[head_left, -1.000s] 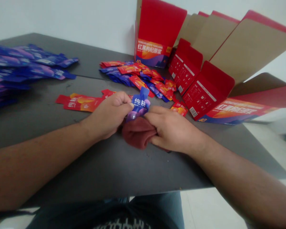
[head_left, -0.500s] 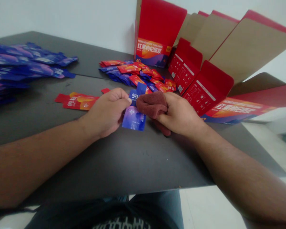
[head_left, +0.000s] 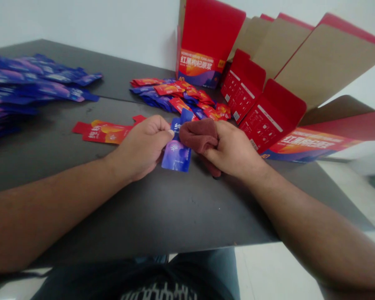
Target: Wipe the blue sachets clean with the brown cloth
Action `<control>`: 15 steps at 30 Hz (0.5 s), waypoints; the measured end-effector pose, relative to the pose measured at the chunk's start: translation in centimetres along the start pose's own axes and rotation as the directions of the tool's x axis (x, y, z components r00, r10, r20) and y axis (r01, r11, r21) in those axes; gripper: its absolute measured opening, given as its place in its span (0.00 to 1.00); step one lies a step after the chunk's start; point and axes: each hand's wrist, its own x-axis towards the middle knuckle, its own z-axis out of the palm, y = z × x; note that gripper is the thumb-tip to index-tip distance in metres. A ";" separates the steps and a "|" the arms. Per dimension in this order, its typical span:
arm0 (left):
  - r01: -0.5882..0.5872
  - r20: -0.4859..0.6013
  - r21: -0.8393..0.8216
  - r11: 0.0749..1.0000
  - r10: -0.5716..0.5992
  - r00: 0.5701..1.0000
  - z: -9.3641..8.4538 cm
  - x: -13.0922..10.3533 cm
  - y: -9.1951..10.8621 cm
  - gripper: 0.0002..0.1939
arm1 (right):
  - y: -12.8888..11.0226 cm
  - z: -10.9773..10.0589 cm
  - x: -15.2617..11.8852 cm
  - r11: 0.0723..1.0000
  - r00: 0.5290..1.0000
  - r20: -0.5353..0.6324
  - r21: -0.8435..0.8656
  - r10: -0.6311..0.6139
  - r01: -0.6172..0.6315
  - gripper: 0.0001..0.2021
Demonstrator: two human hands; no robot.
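The left grip (head_left: 148, 141) pinches a blue sachet (head_left: 176, 157) by its left edge over the tabletop (head_left: 175, 221). The right grip (head_left: 236, 148) holds a folded brown cloth (head_left: 198, 135) that covers the sachet's upper right part. A red sachet (head_left: 103, 132) lies beside the left grip. Behind sit a mixed pile (head_left: 171, 91), open boxes (head_left: 208, 33) to its right and a blue pile (head_left: 34, 85) far left.
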 end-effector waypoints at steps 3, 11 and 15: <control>0.036 -0.029 0.004 0.999 -0.036 0.999 0.1 -0.2 0.2 0.07 | -0.9 0.5 -0.6 0.983 0.980 0.072 0.006 -0.183 0.183 0.13; -0.026 -0.045 0.147 0.989 0.033 0.998 -0.2 -0.4 0.4 0.06 | -1.9 -0.4 -1.2 0.962 0.938 0.221 0.001 -0.268 0.274 0.07; -0.068 0.045 0.139 0.988 0.062 0.997 -0.9 -0.1 -0.8 0.07 | -0.4 -0.4 -0.3 0.991 0.996 -0.043 -0.114 -0.077 0.072 0.09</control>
